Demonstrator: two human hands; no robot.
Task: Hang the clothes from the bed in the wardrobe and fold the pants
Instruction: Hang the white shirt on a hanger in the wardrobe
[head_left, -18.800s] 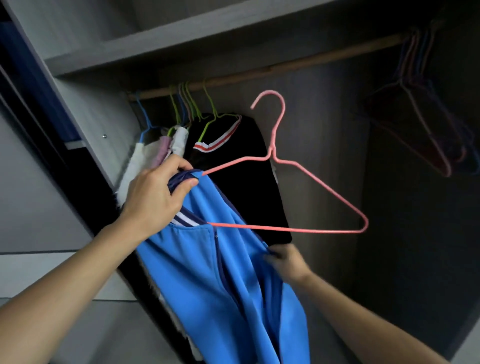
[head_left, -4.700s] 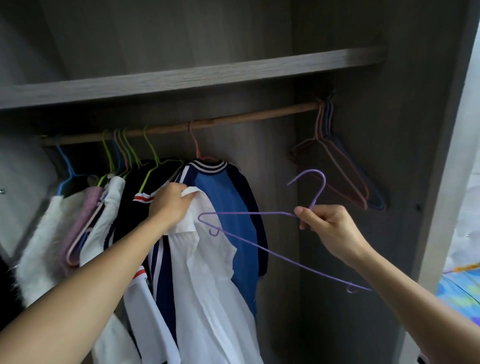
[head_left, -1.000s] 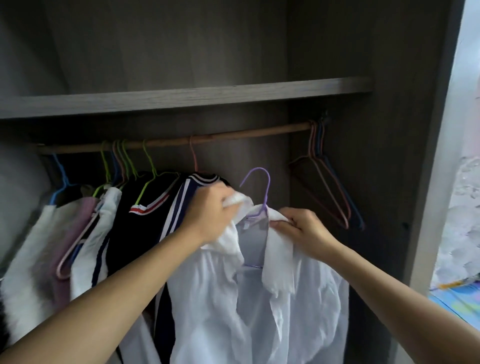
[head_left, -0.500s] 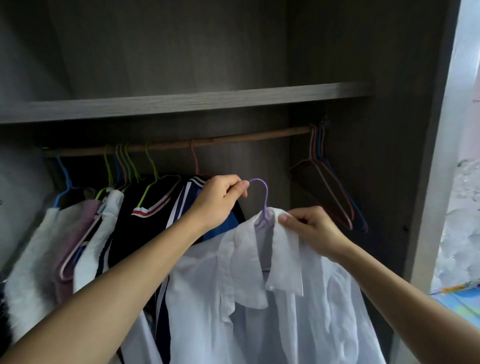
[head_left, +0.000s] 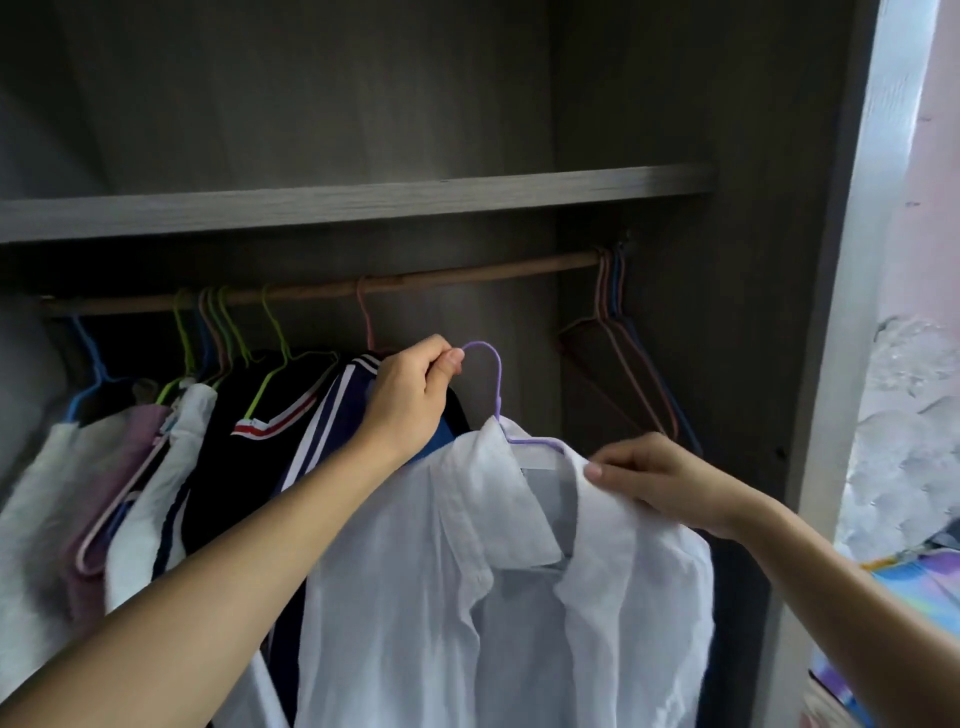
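A white shirt (head_left: 457, 587) hangs on a purple wire hanger (head_left: 496, 384) in front of the open wardrobe, below the wooden rod (head_left: 467, 275). My left hand (head_left: 410, 395) pinches the tip of the hanger's hook between thumb and fingers. My right hand (head_left: 654, 480) pinches the shirt's right shoulder by the collar. The hook is below the rod and not on it. The blue jacket (head_left: 436, 441) hangs on a pink hanger just behind my left hand, mostly hidden.
Several garments (head_left: 171, 457) hang on coloured hangers at the rod's left half. A bunch of bare hangers (head_left: 623, 364) hangs at the rod's right end. A shelf (head_left: 363, 202) runs above the rod. The wardrobe's side panel (head_left: 857, 312) stands at right.
The shirt now sits squarely on the purple hanger. My right hand slid from the collar out to the right shoulder, and my left hand keeps its pinch on the hook.
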